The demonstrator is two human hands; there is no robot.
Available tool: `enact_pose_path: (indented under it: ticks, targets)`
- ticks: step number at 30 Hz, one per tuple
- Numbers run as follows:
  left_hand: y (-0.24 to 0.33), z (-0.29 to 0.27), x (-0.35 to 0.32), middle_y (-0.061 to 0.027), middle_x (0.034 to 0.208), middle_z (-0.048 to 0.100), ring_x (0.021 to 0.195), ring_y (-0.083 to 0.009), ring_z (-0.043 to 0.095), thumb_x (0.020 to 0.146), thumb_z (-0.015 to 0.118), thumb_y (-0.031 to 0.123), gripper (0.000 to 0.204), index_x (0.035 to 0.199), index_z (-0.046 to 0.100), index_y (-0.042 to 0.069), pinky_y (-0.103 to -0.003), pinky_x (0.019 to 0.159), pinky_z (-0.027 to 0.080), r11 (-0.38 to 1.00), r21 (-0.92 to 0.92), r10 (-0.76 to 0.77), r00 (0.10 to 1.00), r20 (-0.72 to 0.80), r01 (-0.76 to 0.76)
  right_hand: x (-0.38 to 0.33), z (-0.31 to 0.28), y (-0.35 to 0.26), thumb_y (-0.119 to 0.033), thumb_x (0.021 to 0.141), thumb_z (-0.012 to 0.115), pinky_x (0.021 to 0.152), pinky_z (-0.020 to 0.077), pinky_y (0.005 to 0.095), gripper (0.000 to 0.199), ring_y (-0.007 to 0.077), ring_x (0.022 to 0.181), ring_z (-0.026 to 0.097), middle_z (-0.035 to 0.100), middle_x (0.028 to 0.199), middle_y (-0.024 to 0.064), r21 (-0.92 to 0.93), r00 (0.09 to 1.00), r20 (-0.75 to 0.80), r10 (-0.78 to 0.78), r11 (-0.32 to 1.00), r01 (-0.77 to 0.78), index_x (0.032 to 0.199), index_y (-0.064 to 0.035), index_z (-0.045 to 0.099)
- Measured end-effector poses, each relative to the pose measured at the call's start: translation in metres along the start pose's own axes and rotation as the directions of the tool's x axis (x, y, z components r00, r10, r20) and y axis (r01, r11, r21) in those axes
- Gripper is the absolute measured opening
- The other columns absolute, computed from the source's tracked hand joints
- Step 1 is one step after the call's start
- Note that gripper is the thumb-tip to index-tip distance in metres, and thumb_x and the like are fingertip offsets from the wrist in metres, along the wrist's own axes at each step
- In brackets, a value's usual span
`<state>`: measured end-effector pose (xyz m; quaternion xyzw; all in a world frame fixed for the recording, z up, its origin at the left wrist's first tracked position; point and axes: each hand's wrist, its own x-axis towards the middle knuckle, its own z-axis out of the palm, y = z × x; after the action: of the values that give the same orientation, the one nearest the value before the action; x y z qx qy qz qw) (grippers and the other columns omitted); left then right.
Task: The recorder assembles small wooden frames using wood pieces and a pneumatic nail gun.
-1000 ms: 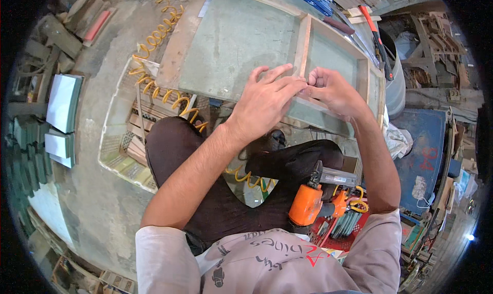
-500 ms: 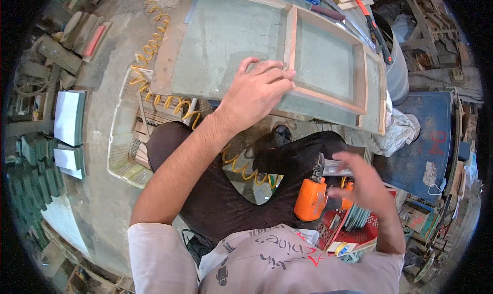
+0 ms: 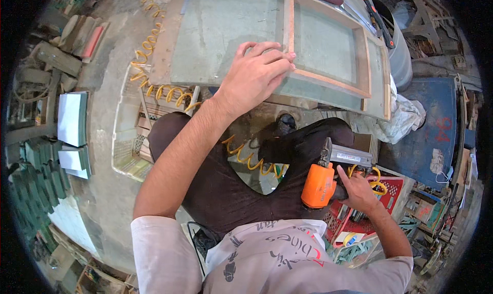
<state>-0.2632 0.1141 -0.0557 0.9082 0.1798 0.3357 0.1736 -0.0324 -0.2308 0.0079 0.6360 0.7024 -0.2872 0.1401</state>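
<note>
A thin wooden frame [image 3: 328, 85] with a crossbar lies on a pale green board [image 3: 226, 21] in front of me. My left hand [image 3: 257, 73] reaches over the board, its fingertips closed on the frame where the crossbar meets the near rail. At the right, an orange nail gun [image 3: 317, 187] stands over my right thigh with its nose pointing away from me. My right hand [image 3: 362, 191] is wrapped round its dark handle, the index finger stretched along it. Part of the grip is hidden by the hand.
A yellow coiled air hose [image 3: 169, 96] hangs across the left side and between my legs. A red basket [image 3: 393, 191] stands beneath the nail gun. At left is a white plastic crate [image 3: 117, 155]. Long-handled red and black cutters [image 3: 377, 21] lie beyond the frame, near a crumpled white bag [image 3: 408, 122].
My right hand has come down from beside the nail gun and taken hold of its handle. My left hand stays at the frame's joint. The whole view has shifted slightly.
</note>
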Motion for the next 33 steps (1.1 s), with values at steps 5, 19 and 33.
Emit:
enact_pose_path:
  ticks: [5,19,33]
  targets:
    - [-0.003,-0.004,0.001,0.0050,0.127,0.062,0.126,-0.0221,0.050,0.077,0.065,0.003,0.034,0.109,0.065,0.016,-0.043,0.105,0.034,1.000,-0.024,0.010,1.000,0.030,-0.009,0.008,-0.029,-0.019,-0.019,0.054,0.087,0.080,0.0442,0.0393,0.116,0.0284,0.076,0.059,0.059,0.078,0.0079,-0.024,1.000,-0.014,-0.026,0.999,0.026,0.150,-0.0026,0.024]
    - [-0.005,-0.004,-0.002,0.0049,0.130,0.061,0.127,-0.0236,0.049,0.077,0.059,-0.002,0.040,0.112,0.064,0.016,-0.042,0.105,0.035,0.998,-0.064,-0.009,0.999,0.047,0.012,0.101,-0.101,-0.051,-0.007,0.059,0.082,0.092,0.0420,0.0407,0.108,0.0349,0.091,0.056,0.064,0.081,0.0134,0.014,0.995,-0.083,-0.054,0.998,0.055,0.151,-0.0138,0.027]
    - [-0.005,-0.002,-0.001,0.0052,0.129,0.061,0.126,-0.0233,0.050,0.077,0.060,-0.002,0.038,0.111,0.065,0.016,-0.042,0.104,0.037,0.998,-0.056,-0.001,1.000,0.031,0.003,0.110,-0.107,-0.050,-0.011,0.060,0.085,0.089,0.0409,0.0376,0.114,0.0323,0.086,0.061,0.066,0.095,0.0144,-0.081,0.993,-0.055,-0.102,0.992,0.098,0.154,-0.0146,0.020]
